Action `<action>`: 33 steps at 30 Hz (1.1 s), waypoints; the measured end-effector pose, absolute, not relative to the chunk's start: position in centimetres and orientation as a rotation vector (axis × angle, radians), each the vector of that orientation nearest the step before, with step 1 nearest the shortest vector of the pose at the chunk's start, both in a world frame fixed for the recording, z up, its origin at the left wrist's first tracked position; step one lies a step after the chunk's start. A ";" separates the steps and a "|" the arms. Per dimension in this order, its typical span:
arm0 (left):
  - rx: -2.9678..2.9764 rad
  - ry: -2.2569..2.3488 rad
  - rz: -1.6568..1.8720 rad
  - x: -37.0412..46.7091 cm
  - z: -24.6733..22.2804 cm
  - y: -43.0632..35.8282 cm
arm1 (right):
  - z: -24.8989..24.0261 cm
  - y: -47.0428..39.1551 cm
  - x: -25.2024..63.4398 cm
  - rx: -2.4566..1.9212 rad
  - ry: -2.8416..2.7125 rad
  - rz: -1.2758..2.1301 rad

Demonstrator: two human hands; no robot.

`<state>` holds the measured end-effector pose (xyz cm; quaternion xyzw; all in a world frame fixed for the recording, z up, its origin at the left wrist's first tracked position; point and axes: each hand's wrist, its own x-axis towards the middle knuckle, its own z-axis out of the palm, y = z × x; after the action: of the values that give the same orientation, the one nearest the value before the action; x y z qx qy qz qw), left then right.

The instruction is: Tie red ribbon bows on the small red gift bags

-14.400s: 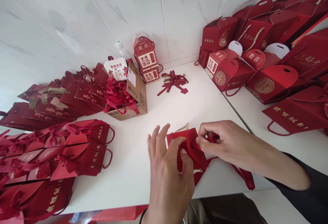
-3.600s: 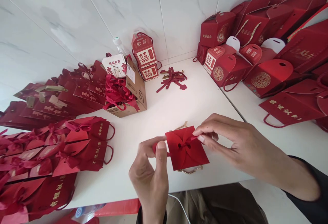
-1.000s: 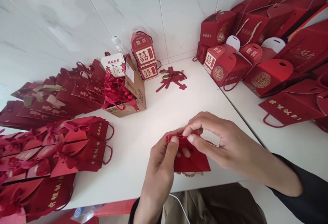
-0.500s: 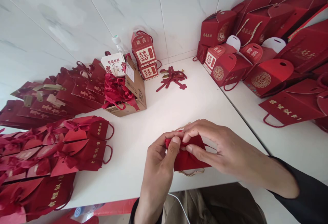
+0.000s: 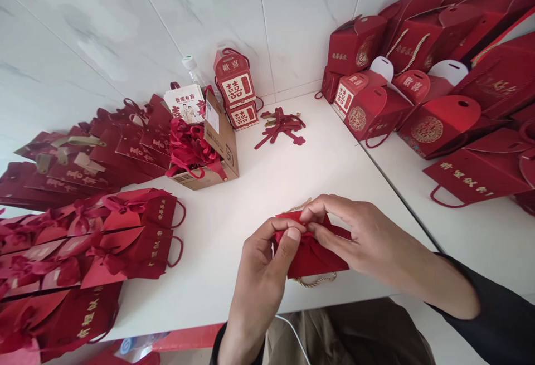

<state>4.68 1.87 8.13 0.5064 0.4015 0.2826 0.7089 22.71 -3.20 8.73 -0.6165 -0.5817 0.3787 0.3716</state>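
A small red gift box (image 5: 318, 259) with twisted gold cord handles lies on the white table in front of me. Over its top runs a red ribbon (image 5: 340, 232). My left hand (image 5: 267, 253) pinches the ribbon between thumb and index finger at the box's left side. From the right, my right hand (image 5: 351, 231) pinches the same ribbon near the middle, its thumb and fingertips close to those of the left. The fingers partly hide the ribbon and the top of the box.
Rows of red boxes with bows (image 5: 125, 242) stand at the left. Behind them are flat red bags (image 5: 104, 159) and a cardboard box (image 5: 225, 156) of red ribbons. Red straps (image 5: 282, 125) lie near the wall. More red gift boxes (image 5: 443, 125) are stacked at the right.
Both hands have shifted slightly to the right along with the box. The fingertips have drawn closer together, and a ribbon end now shows more under my right hand.
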 end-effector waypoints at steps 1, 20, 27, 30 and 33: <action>1.121 0.895 0.607 4.6 8.1 1.9 | 8.7 -3.2 22.7 -1.582 -1.496 0.948; 1.844 1.214 1.091 6.3 6.4 0.1 | 9.5 -3.5 22.9 -1.491 -1.474 1.130; 1.965 1.167 1.199 5.8 5.5 -0.3 | 9.9 -3.4 23.2 -1.442 -1.452 1.121; 2.056 1.113 1.222 5.4 5.3 0.0 | 9.9 -3.2 23.2 -1.476 -1.495 1.112; 2.086 1.126 1.213 5.0 5.3 0.0 | 9.7 -3.2 23.3 -1.518 -1.520 1.089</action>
<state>5.02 0.04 5.27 0.7610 0.4108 0.4426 0.2370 23.26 -3.24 9.71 -0.5885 -0.5891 0.4222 0.3582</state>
